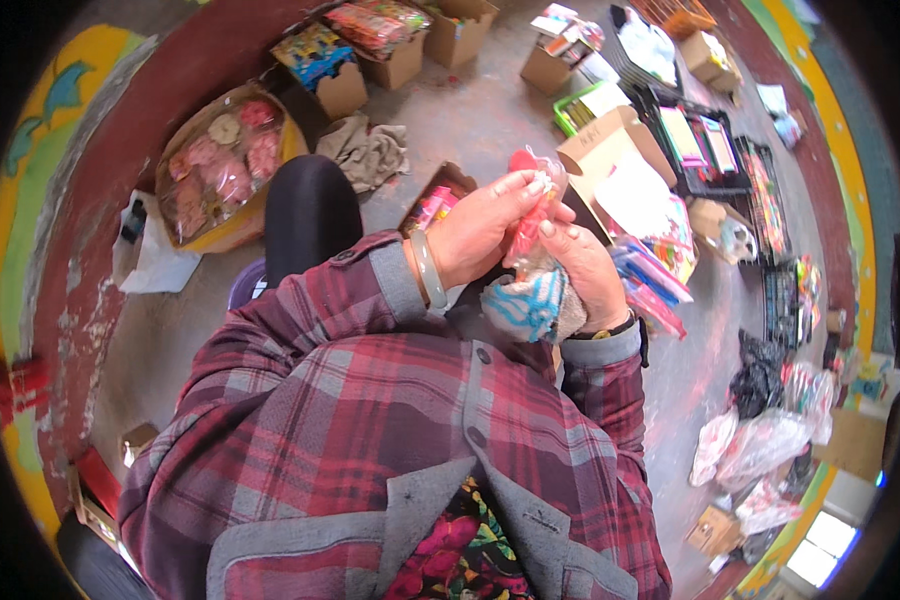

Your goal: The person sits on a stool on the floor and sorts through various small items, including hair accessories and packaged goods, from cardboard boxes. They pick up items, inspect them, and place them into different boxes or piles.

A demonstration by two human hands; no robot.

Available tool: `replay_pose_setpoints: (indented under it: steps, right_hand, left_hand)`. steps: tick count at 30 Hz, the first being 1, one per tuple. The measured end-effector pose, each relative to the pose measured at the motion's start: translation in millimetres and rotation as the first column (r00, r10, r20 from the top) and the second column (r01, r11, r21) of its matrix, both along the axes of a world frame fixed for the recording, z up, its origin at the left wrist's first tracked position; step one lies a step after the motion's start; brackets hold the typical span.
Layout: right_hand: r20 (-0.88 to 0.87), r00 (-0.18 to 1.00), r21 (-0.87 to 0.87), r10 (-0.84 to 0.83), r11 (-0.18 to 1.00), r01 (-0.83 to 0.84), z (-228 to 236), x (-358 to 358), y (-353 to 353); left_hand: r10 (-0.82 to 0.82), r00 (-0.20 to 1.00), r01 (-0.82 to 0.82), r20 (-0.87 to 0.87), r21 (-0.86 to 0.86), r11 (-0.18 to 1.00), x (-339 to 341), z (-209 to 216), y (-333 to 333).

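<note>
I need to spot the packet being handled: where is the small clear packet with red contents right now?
In the head view, the clear packet sits centre frame, pinched between the left hand and right hand.

Even daylight, sharp centre, fisheye warp w/ dark rim.

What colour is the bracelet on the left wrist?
Pale green bracelet, seen best in the head view.

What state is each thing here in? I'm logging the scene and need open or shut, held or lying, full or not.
left hand: closed on the clear packet.
right hand: closed on the same packet.
clear packet: held upright, red contents inside; sealed or not, cannot tell.
blue-and-white knitted cloth: bunched under the hands.
round basket: on the floor, full of wrapped pink goods.
cardboard box: flaps open, filled.
grey rag: crumpled on the floor.
</note>
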State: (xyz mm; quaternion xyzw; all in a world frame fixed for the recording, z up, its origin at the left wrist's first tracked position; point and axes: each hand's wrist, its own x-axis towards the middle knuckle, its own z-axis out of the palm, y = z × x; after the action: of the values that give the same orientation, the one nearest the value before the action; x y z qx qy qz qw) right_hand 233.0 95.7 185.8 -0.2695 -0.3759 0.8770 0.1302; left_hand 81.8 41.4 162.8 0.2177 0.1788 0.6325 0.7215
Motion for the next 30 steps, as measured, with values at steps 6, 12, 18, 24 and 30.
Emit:
replay_pose_setpoints:
  steps: [6,12,18,24,30]
  right_hand:
    - [0.117,0.932,0.390,-0.343,0.879,0.275,40,-9,7]
    - [-0.261,0.864,0.932,-0.430,0.120,0.341,71,-34,-11]
    - [-0.182,0.980,0.810,-0.077,-0.577,0.105,11,-75,-31]
    - [-0.213,0.969,0.835,-0.123,-0.538,0.115,8,-77,-12]
    - [-0.153,0.958,0.863,-0.244,-0.505,0.009,2,-73,2]
  left_hand:
    - [0.227,0.945,-0.175,0.234,-0.223,0.959,-50,-33,-10]
    - [0.206,0.934,-0.120,0.291,-0.288,0.950,-42,-25,-15]
    - [-0.057,0.937,0.108,0.346,-0.132,0.985,-30,-28,-31]
    - [-0.132,0.970,0.142,0.204,-0.035,0.989,-37,-44,-26]
    - [-0.125,0.992,0.123,0.000,-0.179,0.976,-44,-28,-34]
